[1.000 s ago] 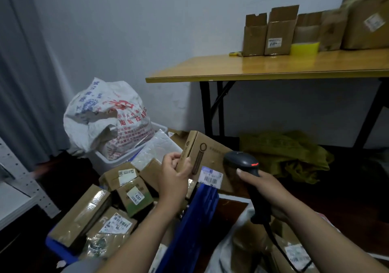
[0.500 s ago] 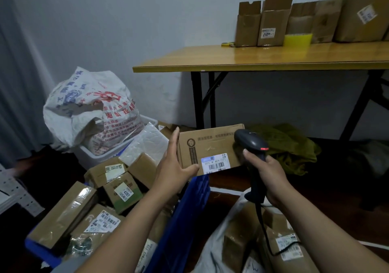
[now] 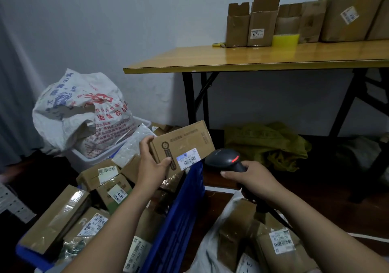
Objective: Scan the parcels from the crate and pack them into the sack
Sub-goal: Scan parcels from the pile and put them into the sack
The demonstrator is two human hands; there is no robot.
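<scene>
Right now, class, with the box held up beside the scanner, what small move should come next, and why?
Probably the left hand should swing the box right, over the wall of the blue crate, and lower it into the white sack. Its barcode label faces the scanner in the right hand, whose red light is lit, so the scan looks under way.
</scene>
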